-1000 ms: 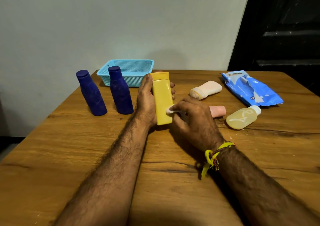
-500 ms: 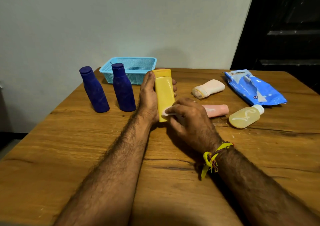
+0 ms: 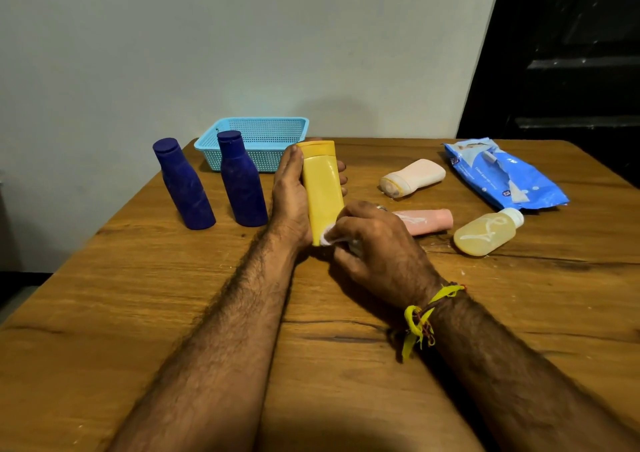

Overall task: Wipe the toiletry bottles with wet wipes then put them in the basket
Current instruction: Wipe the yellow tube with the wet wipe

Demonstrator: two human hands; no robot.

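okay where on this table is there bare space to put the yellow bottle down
Bare wood fills the near half of the table, left of the left hand and in front of the two blue bottles. It is crowded to the right, among the lying bottles and the wipes pack.

1. Basket (image 3: 277, 128) at far edge of bench (image 3: 104, 313), open top unobstructed from above.
2. Two blue bottles (image 3: 183, 185) (image 3: 242, 181) upright just in front of basket's left half, blocking a low approach there.
3. Hands (image 3: 289, 199) (image 3: 377, 244) and yellow bottle (image 3: 322, 188) fill the centre, in front of basket's right corner.
4. Right side cluttered: three lying bottles (image 3: 414, 176) (image 3: 429, 221) (image 3: 488, 232), wipes packet (image 3: 502, 174).
5. Near bench bare apart from the forearms.
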